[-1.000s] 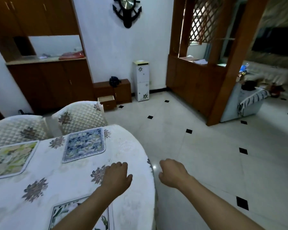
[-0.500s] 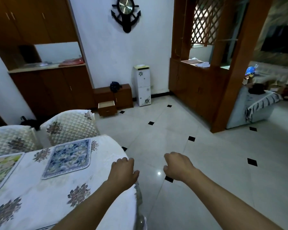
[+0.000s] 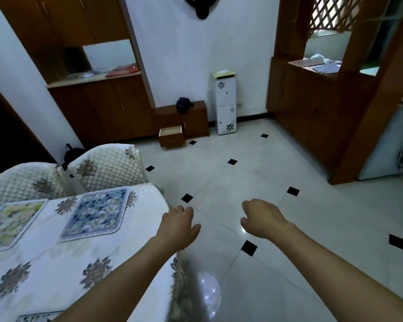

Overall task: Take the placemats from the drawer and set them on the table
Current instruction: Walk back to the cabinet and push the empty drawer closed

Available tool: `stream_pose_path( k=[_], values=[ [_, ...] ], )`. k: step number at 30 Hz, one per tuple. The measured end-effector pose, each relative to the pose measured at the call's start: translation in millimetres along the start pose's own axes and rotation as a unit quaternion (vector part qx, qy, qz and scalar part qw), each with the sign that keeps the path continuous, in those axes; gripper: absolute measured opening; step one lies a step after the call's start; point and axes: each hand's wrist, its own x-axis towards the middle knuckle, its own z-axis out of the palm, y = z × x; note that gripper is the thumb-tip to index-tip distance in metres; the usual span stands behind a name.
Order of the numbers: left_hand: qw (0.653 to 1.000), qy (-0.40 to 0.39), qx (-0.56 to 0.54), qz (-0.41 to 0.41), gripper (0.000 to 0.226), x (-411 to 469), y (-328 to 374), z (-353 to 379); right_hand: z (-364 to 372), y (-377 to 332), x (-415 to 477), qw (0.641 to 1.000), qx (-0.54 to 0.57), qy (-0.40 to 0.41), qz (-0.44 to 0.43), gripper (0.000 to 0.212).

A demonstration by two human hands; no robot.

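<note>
A blue floral placemat [image 3: 97,213] lies on the table [image 3: 56,263] with its white flowered cloth. A green-yellow floral placemat [image 3: 8,223] lies to its left, and a third placemat's corner [image 3: 36,317] shows at the bottom edge. My left hand [image 3: 178,223] hovers past the table's right edge, fingers loosely curled, holding nothing. My right hand [image 3: 261,218] hangs over the floor, loosely curled and empty too. Far across the floor a small brown drawer [image 3: 171,135] stands pulled out of a low wooden cabinet [image 3: 184,119].
Two quilted white chairs [image 3: 102,166] stand behind the table. A white floral cabinet [image 3: 225,103] is against the wall. A wooden divider [image 3: 312,112] stands at right. White tiled floor [image 3: 230,182] stretches between me and the drawer.
The view has turned and shifted away from the table. My left hand has left the tabletop and now hovers past its edge; both hands stay empty.
</note>
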Motion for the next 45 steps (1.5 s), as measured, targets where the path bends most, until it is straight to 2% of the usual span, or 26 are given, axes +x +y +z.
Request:
stream_pose_path(
  k=[11,22,36,45],
  values=[
    [0.999,-0.004,-0.033,-0.028,0.036,172.7,-54.9,24.7,-11.4,21.5,171.6,0.999,-0.047,-0.011,-0.017,0.019],
    [0.997,-0.040,-0.047,-0.038,0.037,322.5,-102.5,33.6,-20.0,40.7,334.6,0.999,-0.036,-0.033,-0.018,0.020],
    [0.989,-0.068,-0.013,-0.134,0.036,541.9,-114.6,40.6,-41.0,115.5,603.3,0.992,-0.030,-0.039,-0.115,0.018],
    [0.975,-0.067,-0.001,-0.211,0.037,652.7,-159.7,40.6,-58.4,112.3,762.2,0.979,-0.024,-0.052,-0.196,0.019]
  ],
)
